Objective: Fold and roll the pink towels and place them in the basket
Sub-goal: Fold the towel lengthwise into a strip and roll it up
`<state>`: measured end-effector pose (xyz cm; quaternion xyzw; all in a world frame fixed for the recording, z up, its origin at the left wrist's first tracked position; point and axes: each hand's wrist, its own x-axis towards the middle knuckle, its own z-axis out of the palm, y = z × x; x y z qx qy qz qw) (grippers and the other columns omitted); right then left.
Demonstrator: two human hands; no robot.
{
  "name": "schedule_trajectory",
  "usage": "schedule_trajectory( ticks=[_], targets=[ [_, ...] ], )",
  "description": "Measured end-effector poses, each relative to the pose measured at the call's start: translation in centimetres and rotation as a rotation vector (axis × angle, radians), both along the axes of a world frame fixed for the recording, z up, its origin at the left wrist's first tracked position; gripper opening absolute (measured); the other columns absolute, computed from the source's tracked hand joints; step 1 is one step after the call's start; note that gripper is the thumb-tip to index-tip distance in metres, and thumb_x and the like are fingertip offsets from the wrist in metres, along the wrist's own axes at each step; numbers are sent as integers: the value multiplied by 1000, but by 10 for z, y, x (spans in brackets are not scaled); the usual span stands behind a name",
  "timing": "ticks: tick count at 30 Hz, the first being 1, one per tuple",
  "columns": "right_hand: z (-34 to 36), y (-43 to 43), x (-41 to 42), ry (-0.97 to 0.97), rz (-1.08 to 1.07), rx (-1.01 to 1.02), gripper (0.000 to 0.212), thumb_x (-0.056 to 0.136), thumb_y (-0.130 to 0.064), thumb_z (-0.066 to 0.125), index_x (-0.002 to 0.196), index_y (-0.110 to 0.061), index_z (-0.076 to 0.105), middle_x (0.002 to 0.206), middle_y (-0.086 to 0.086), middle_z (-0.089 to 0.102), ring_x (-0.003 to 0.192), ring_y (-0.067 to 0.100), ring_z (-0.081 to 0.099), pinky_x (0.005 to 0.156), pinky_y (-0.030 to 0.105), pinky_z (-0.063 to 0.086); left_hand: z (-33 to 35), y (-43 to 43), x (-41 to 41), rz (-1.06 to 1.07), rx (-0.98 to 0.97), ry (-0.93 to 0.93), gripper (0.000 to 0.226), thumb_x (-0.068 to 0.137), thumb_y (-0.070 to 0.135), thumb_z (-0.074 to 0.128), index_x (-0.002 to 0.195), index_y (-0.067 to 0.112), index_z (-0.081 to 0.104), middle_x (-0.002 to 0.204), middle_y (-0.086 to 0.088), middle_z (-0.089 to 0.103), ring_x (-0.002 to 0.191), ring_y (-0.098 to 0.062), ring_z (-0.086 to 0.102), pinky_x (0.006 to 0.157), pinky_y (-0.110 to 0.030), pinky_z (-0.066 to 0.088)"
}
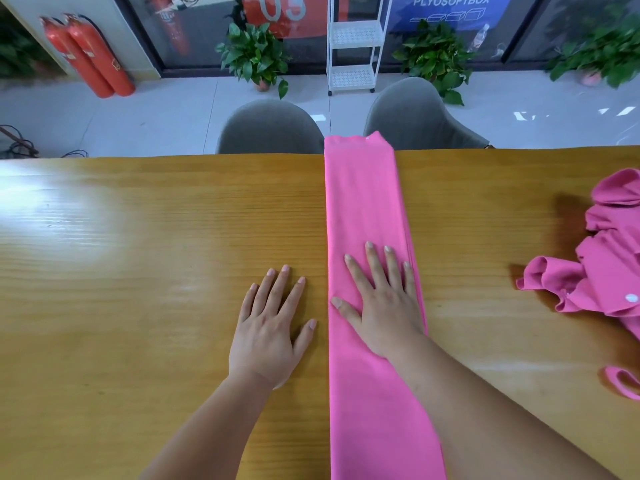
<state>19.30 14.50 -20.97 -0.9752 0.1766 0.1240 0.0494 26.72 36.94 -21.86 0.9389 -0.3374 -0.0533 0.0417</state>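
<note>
A pink towel [367, 209], folded into a long narrow strip, lies on the wooden surface [138, 237], running from the near edge to the far edge; the right hand [381, 303] rests flat on the strip, fingers [372, 261] straight and spread, gripping nothing; the left hand [270, 327] lies flat on the bare wood just beside the strip's left edge, fingers likewise straight and apart; a crumpled heap of pink cloth [602, 268], probably more towels, sits well apart at the right edge; two grey chairs [270, 128] stand behind the surface.
</note>
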Motion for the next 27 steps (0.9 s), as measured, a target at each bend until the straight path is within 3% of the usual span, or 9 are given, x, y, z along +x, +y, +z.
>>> schedule_trajectory(
  ticks=[7, 12, 15, 17, 20, 27],
  targets=[
    [4, 36, -75, 9, -30, 27, 79, 102, -77, 11, 167, -36, -8, 175, 3, -18, 160, 29, -21, 130, 56, 6, -5, 1, 1, -1, -33, -3, 72, 107, 66, 34, 168, 32, 19, 177, 4, 5, 164, -18, -4, 131, -49, 14],
    [-3, 24, -61, 1, 6, 98, 75, 105, -73, 9, 164, -38, -18, 171, -1, -32, 156, 25, -33, 131, 54, -1, -6, -3, -1, -20, 83, 20, 69, 110, 60, 21, 169, 27, 13, 178, -3, 3, 164, -23, -6, 131, -51, 11],
    [2, 18, -82, -34, 42, 84, 71, 108, -64, 17, 169, -31, -1, 175, 1, -19, 160, 24, -23, 131, 53, 7, 9, -16, -23, -65, 4, 36, 62, 111, 46, 22, 168, 21, 20, 177, -3, 10, 164, -22, -2, 132, -50, 11],
    [3, 23, -115, -20, 64, 46, 72, 109, -63, 20, 169, -25, 8, 177, 2, -10, 162, 24, -16, 130, 54, 12, 17, -21, -61, -207, -63, 92, 66, 113, 51, 23, 169, 18, 14, 177, -3, 5, 163, -20, -7, 133, -49, 7],
    [2, 29, -170, 26, 71, 68, 76, 107, -66, 20, 169, -27, -1, 175, -2, -17, 161, 21, -19, 130, 53, 11, 10, -8, -110, -463, 97, 106, 83, 108, 70, 17, 169, 17, 0, 177, -2, -9, 162, -20, -16, 131, -49, 2],
    [14, 33, -226, 60, 197, 31, 85, 107, -71, 23, 169, -17, 1, 177, 1, -11, 163, 24, -10, 128, 51, 9, 20, 4, -142, -488, 150, 98, 88, 106, 74, 11, 167, 15, -10, 175, -8, -20, 160, -24, -25, 129, -50, -8]
  ],
)
